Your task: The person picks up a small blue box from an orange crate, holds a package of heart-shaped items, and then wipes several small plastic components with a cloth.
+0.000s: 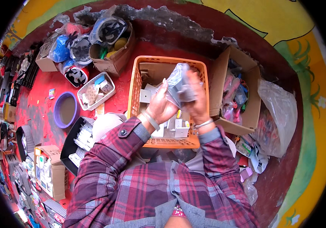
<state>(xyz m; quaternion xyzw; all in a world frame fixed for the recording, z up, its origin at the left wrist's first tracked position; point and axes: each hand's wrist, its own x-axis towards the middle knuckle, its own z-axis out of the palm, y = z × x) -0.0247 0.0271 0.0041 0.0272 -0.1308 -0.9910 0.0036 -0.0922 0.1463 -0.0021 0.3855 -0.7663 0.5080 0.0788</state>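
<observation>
Above an orange plastic basket [204,85], my two hands hold up a greyish package in clear plastic [176,85]. My left hand [160,106] grips its left side, the thumb pointing up along it. My right hand [197,100] is against the package's right side, its fingers smeared by motion. Something dark grey by that palm is too blurred to name. Inside the basket, below my hands, lie several white box-shaped pieces [181,131], some with yellow parts. A brown cardboard sheet [163,70] lines the basket's far side.
To the right stands an open cardboard box [243,127] of bagged colourful items, beside a clear plastic bag [281,114]. On the left are a white basket [101,100], a purple tub [57,110] and a black tray [66,154]. Bagged helmets [109,30] lie at the far left.
</observation>
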